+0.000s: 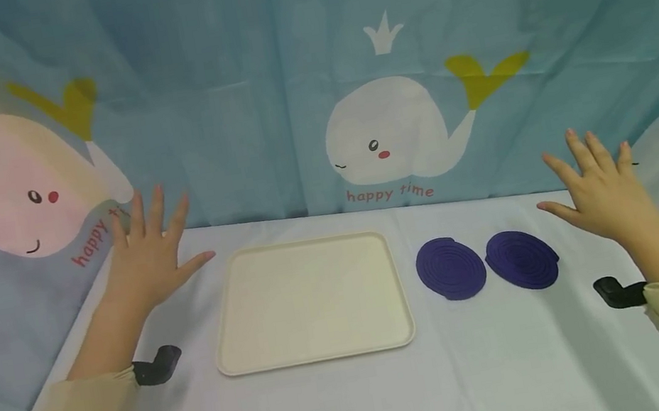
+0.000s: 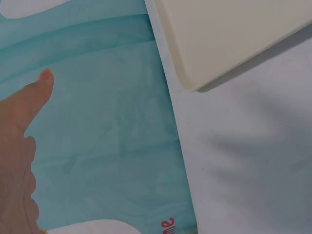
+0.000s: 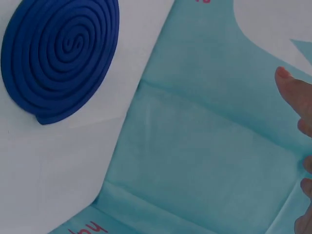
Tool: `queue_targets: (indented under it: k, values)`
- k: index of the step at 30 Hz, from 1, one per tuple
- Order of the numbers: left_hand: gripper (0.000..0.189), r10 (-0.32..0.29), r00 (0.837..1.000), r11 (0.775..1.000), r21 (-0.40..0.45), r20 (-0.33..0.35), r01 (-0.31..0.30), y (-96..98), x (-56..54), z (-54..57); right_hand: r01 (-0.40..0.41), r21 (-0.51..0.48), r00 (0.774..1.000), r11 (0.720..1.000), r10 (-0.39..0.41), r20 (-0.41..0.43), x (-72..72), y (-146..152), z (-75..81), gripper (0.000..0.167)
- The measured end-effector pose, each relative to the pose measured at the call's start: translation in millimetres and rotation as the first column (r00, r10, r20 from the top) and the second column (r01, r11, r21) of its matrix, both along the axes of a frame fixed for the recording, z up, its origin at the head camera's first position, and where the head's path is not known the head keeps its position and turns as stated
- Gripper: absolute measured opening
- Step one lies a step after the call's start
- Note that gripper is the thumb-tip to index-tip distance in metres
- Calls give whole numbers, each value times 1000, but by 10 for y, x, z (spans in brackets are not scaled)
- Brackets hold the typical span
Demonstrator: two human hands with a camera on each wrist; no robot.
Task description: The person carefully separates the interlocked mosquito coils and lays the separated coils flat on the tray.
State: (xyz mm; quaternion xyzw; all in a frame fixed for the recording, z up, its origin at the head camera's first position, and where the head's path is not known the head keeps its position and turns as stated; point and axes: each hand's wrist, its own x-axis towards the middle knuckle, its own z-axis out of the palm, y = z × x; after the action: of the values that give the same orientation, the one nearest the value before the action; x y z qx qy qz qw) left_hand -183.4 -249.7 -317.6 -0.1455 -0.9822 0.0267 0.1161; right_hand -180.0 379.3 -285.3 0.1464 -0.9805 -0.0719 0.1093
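My left hand is held up with its fingers spread, left of a cream rectangular tray, and holds nothing. On the other side my right hand is raised the same way, fingers apart and nothing in it. Two flat dark-blue spiral discs, like coiled coasters, lie side by side right of the tray: one disc nearer the tray, the other disc nearer my right hand. In the right wrist view, one spiral disc shows its coiled grooves beside the thumb side of that hand. The tray's corner appears in the left wrist view.
A white cloth covers the table. Behind its far edge hangs a blue curtain printed with whales and "happy time", and it continues along the left side. A black strap end sticks out at the left cuff, another strap end at the right.
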Motion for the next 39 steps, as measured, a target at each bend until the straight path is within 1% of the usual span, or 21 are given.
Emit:
queue_targets:
  k: [2, 4, 6, 9, 13, 16, 19, 20, 22, 25, 27, 29, 31, 33, 34, 36, 39]
  values:
    - [91, 10, 1000, 1000, 10, 16, -10, -2, 32, -51, -8, -8, 1000, 1000, 8, 4, 11, -21, -27, 77]
    - [89, 16, 999, 999, 27, 37, -17, 11, 56, -77, -12, -17, 1000, 1000, 12, 0, 22, -38, -55, 77]
    - [88, 19, 998, 998, 52, 57, -22, 21, 72, -85, -13, -27, 1000, 1000, 13, -5, 28, -55, -78, 76]
    - [87, 38, 997, 997, 59, 68, -43, -5, 115, -71, -20, -37, 1000, 999, 20, -6, 6, -98, -110, 75]
    - [87, 44, 997, 997, 63, 62, -48, -17, 120, -56, -20, -48, 1000, 999, 20, -1, 25, -110, -109, 73]
    - [86, 30, 998, 996, 84, 55, -35, -5, 89, -78, 0, -82, 1000, 997, -2, -17, 53, -144, -116, 70]
    - [86, 6, 997, 990, 143, 72, -16, 92, 50, -121, 8, -178, 997, 984, -22, -75, 88, -229, -129, 68]
    - [85, -4, 997, 986, 169, 80, -10, 141, 43, -140, -2, -218, 995, 976, -21, -100, 92, -274, -142, 67]
    - [84, -27, 994, 970, 243, 104, 1, 260, 44, -174, -38, -297, 987, 954, -10, -158, 97, -377, -188, 65]
    - [82, -72, 990, 934, 357, 125, 23, 476, 48, -222, -93, -396, 975, 914, 3, -221, 95, -526, -296, 61]
    - [81, -98, 987, 905, 423, 124, 37, 616, 45, -244, -99, -445, 973, 890, -6, -230, 95, -598, -377, 58]
    - [79, -114, 988, 878, 475, 101, 53, 752, 48, -275, -85, -481, 977, 872, -23, -213, 109, -647, -451, 57]
    - [75, -126, 990, 836, 545, 70, 68, 876, 55, -323, -52, -517, 984, 854, -45, -173, 140, -684, -507, 56]
    - [69, -117, 993, 780, 621, 30, 73, 1004, 80, -388, -27, -558, 987, 829, -64, -144, 176, -710, -568, 54]
    - [65, -111, 994, 745, 663, 8, 78, 1071, 94, -422, -18, -581, 987, 814, -78, -139, 193, -724, -601, 53]
    - [58, -99, 995, 669, 738, -24, 85, 1208, 118, -507, -15, -637, 983, 771, -104, -149, 219, -758, -676, 50]
    - [49, -84, 996, 571, 817, -31, 73, 1452, 167, -640, -23, -715, 973, 699, -150, -178, 245, -828, -820, 45]
